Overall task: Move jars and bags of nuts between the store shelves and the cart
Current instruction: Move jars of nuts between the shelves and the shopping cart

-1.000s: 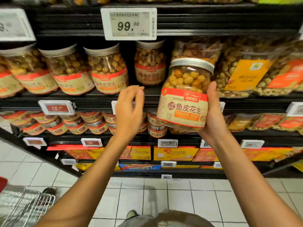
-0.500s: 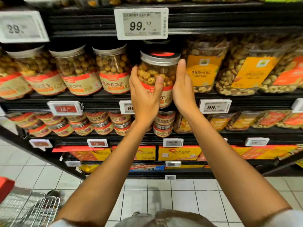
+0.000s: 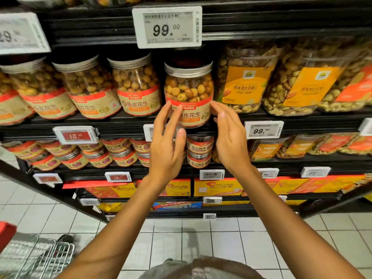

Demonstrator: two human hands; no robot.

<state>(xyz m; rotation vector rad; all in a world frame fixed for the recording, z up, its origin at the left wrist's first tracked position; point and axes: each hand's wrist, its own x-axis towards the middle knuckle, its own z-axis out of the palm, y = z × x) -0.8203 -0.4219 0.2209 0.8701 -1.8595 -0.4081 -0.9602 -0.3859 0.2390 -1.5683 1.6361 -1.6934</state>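
A clear jar of coated peanuts (image 3: 188, 91) with a silver lid and a red and beige label stands upright on the black shelf (image 3: 124, 123), at the right end of a row of like jars (image 3: 136, 87). My left hand (image 3: 168, 143) hangs open just below and left of it, fingertips near the label. Close to the jar's lower right side my right hand (image 3: 228, 135) is open too, fingers spread. Neither hand grips the jar. The wire cart (image 3: 34, 256) shows at the bottom left.
Big bags of mixed nuts (image 3: 247, 83) fill the shelf right of the jar. Small tins (image 3: 199, 152) and flat packs sit one shelf down, boxes lower still. Price tags (image 3: 168, 27) jut from the shelf edges. White tiled floor lies below.
One second ago my right hand held the jar in front of the shelf. Both hands then set it on the shelf, and now they have let go and drawn back slightly.
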